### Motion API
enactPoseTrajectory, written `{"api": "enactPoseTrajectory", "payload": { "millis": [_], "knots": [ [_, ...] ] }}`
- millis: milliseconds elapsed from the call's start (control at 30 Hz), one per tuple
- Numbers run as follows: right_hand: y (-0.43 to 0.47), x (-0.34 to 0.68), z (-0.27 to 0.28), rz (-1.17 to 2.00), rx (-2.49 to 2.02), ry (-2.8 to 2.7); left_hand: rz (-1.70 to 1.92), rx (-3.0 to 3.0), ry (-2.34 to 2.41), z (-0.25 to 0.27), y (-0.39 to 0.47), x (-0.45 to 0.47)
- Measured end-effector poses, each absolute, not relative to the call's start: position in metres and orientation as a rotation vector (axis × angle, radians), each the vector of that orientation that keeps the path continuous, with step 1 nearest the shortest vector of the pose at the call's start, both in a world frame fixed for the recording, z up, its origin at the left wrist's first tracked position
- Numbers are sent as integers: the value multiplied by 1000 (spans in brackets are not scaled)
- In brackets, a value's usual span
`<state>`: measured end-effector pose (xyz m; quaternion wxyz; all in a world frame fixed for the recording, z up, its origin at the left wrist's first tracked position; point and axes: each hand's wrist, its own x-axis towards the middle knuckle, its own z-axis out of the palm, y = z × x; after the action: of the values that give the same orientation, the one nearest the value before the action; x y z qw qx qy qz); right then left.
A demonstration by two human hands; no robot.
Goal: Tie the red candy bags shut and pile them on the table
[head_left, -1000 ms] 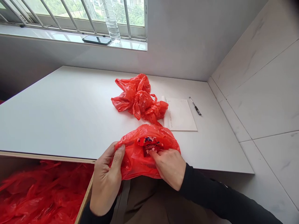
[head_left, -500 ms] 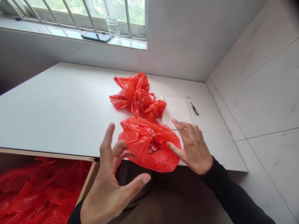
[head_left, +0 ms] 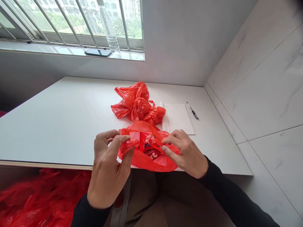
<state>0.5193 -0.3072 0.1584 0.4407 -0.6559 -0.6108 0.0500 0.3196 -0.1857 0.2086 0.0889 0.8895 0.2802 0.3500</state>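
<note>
Your two hands hold a red plastic bag [head_left: 148, 154] open at the near edge of a white table [head_left: 59, 123].

Your left hand [head_left: 107, 167] pinches its left rim, your right hand [head_left: 187, 153] its right rim; the bag lies crosswise, mouth upward, showing red packets [head_left: 148, 145]. Just behind sit knotted red bags [head_left: 137, 102], a paper sheet [head_left: 178, 118] and a pen [head_left: 192, 110].
</note>
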Motion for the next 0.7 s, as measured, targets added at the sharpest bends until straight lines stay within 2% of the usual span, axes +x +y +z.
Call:
{"api": "enactPoseTrajectory", "payload": {
  "millis": [67,167,333,433,567,700],
  "knots": [
    [-316,520,173,151,-1500,-1376,1120,2515,808,218,-190,322],
    [-328,522,197,208,-1363,-1201,1153,2015,747,235,-197,331],
    [-327,523,220,217,-1283,-1050,881,1413,576,253,-195,354],
    [-318,520,226,215,-1238,-1112,692,1423,582,259,-197,364],
    [-314,516,233,173,-1196,-1302,486,1814,512,264,-214,366],
    [-315,518,233,295,-1168,-1586,374,1876,468,259,-221,366]
  ]
}}
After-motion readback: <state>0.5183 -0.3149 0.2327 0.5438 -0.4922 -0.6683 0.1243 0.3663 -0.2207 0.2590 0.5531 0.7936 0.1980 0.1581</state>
